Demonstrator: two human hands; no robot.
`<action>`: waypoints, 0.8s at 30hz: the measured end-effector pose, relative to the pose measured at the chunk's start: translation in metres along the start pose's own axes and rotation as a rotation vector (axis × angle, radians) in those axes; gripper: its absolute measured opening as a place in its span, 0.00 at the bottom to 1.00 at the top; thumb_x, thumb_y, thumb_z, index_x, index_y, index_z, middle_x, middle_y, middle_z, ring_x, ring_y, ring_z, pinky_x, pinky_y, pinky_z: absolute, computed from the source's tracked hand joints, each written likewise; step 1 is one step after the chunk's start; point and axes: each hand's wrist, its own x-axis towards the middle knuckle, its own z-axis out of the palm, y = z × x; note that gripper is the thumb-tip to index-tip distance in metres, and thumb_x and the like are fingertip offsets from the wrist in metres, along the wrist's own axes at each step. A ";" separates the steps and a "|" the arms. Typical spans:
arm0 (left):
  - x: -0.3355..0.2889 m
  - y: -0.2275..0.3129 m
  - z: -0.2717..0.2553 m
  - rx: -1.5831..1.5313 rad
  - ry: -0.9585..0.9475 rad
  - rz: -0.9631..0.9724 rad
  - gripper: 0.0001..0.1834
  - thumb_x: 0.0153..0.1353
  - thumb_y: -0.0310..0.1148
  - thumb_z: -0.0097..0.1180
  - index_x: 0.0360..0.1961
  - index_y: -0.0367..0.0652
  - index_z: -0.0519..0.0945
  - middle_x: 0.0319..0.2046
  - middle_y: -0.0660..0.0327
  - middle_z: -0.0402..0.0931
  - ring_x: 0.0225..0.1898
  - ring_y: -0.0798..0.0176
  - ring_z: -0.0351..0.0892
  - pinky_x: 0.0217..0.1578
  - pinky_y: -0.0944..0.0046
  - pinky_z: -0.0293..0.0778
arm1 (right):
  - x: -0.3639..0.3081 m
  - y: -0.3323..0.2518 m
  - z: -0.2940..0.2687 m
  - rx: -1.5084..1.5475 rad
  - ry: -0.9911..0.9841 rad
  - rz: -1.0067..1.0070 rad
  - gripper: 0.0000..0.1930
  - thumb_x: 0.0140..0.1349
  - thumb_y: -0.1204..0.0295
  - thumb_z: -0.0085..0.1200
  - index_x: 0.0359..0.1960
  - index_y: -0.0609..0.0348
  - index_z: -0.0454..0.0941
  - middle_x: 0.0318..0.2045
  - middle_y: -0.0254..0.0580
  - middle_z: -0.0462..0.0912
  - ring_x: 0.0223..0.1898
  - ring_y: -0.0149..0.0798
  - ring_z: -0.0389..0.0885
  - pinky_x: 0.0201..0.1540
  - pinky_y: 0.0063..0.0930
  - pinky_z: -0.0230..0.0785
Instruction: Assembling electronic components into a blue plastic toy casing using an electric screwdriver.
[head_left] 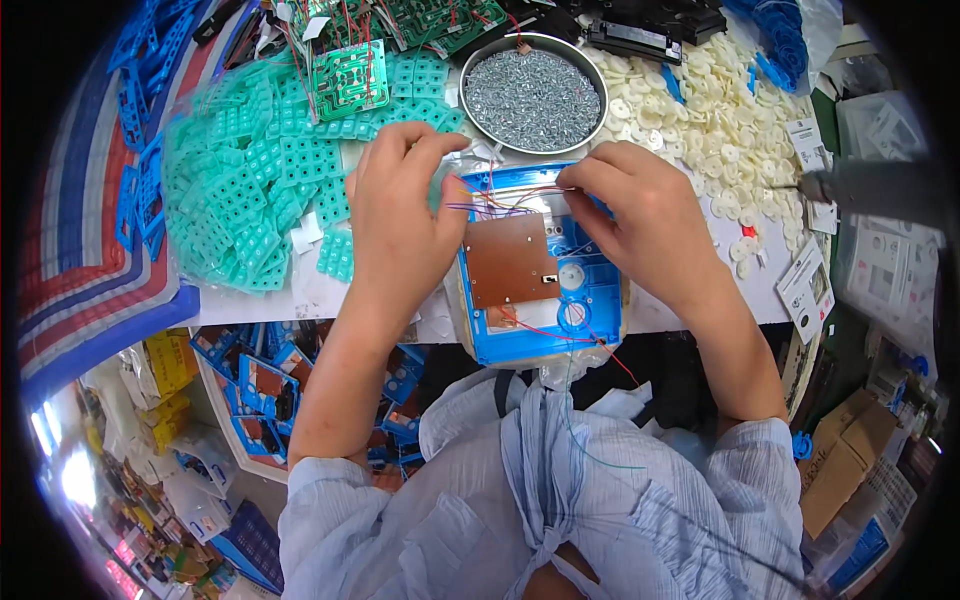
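A blue plastic housing (592, 338) lies at the table's front edge, with a brown circuit board (505, 262) tilted over its left side. Thin coloured wires (512, 203) spread across the housing's upper part, and a red wire runs below the board. My left hand (408, 205) is by the upper left corner, its thumb and index finger apart and the wires passing beside the thumb. At the upper right, my right hand (640, 215) is closed, thumb and index fingertip together at the wire ends. Its other fingers are curled and partly hidden.
Beyond the housing stands a round metal bowl (478, 128) of small screws. Teal keypads (245, 200) pile at left, cream plastic discs (710, 130) at right. Green circuit boards (350, 82) lie at the back. Below left, a bin holds blue housings (268, 385).
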 end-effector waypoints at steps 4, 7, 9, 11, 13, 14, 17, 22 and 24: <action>0.024 0.008 0.001 -0.056 -0.274 -0.053 0.08 0.52 0.33 0.69 0.34 0.46 0.87 0.41 0.60 0.80 0.47 0.52 0.77 0.51 0.49 0.67 | -0.002 -0.001 -0.003 -0.030 -0.045 -0.013 0.06 0.54 0.76 0.62 0.33 0.58 0.79 0.30 0.43 0.77 0.35 0.49 0.80 0.36 0.42 0.75; 0.032 0.009 0.001 -0.037 -0.211 0.203 0.06 0.50 0.33 0.70 0.31 0.48 0.88 0.42 0.62 0.80 0.47 0.51 0.77 0.49 0.50 0.68 | -0.009 -0.005 -0.003 -0.038 -0.070 0.005 0.06 0.51 0.75 0.61 0.31 0.59 0.79 0.31 0.44 0.78 0.36 0.49 0.80 0.37 0.41 0.76; 0.036 0.010 0.000 -0.028 -0.152 0.421 0.06 0.49 0.33 0.70 0.30 0.49 0.88 0.43 0.62 0.80 0.47 0.51 0.77 0.48 0.51 0.70 | -0.014 -0.012 -0.002 -0.072 -0.116 0.017 0.05 0.50 0.75 0.60 0.29 0.59 0.79 0.32 0.44 0.78 0.38 0.48 0.80 0.38 0.39 0.76; 0.039 0.014 -0.004 -0.033 -0.170 0.603 0.07 0.49 0.32 0.70 0.31 0.50 0.88 0.44 0.63 0.81 0.47 0.50 0.77 0.47 0.51 0.71 | -0.016 -0.019 0.002 -0.123 -0.173 0.035 0.05 0.49 0.75 0.59 0.29 0.60 0.80 0.33 0.44 0.79 0.39 0.46 0.80 0.38 0.37 0.77; 0.037 0.012 -0.005 -0.077 -0.329 0.591 0.11 0.52 0.33 0.70 0.38 0.47 0.87 0.43 0.61 0.83 0.45 0.52 0.79 0.46 0.56 0.73 | -0.015 -0.027 0.007 -0.184 -0.241 0.039 0.05 0.49 0.75 0.58 0.29 0.61 0.80 0.33 0.44 0.79 0.41 0.45 0.80 0.39 0.35 0.77; 0.034 0.010 -0.002 -0.108 -0.403 0.538 0.11 0.53 0.32 0.69 0.39 0.47 0.87 0.42 0.61 0.83 0.44 0.53 0.80 0.45 0.56 0.73 | -0.015 -0.029 0.002 -0.186 -0.274 0.020 0.07 0.49 0.76 0.58 0.31 0.62 0.81 0.33 0.44 0.79 0.40 0.44 0.80 0.40 0.33 0.77; 0.030 0.014 0.003 -0.190 -0.500 0.339 0.09 0.56 0.29 0.66 0.40 0.45 0.86 0.37 0.60 0.84 0.41 0.54 0.82 0.44 0.56 0.73 | -0.019 -0.038 -0.005 -0.147 -0.335 0.003 0.09 0.49 0.77 0.57 0.33 0.63 0.80 0.32 0.44 0.78 0.39 0.45 0.80 0.39 0.34 0.77; 0.038 0.022 0.007 -0.239 -0.566 0.348 0.05 0.57 0.27 0.63 0.35 0.43 0.83 0.32 0.57 0.82 0.38 0.52 0.81 0.43 0.55 0.72 | -0.035 -0.044 0.000 -0.044 -0.232 0.078 0.08 0.50 0.76 0.57 0.33 0.63 0.78 0.31 0.43 0.76 0.37 0.45 0.79 0.37 0.36 0.76; 0.041 0.025 0.008 -0.212 -0.601 0.377 0.04 0.57 0.28 0.63 0.32 0.42 0.81 0.31 0.57 0.81 0.37 0.51 0.80 0.42 0.54 0.72 | -0.038 -0.045 0.001 -0.018 -0.205 0.115 0.10 0.50 0.77 0.59 0.36 0.63 0.79 0.31 0.43 0.75 0.36 0.46 0.78 0.36 0.37 0.75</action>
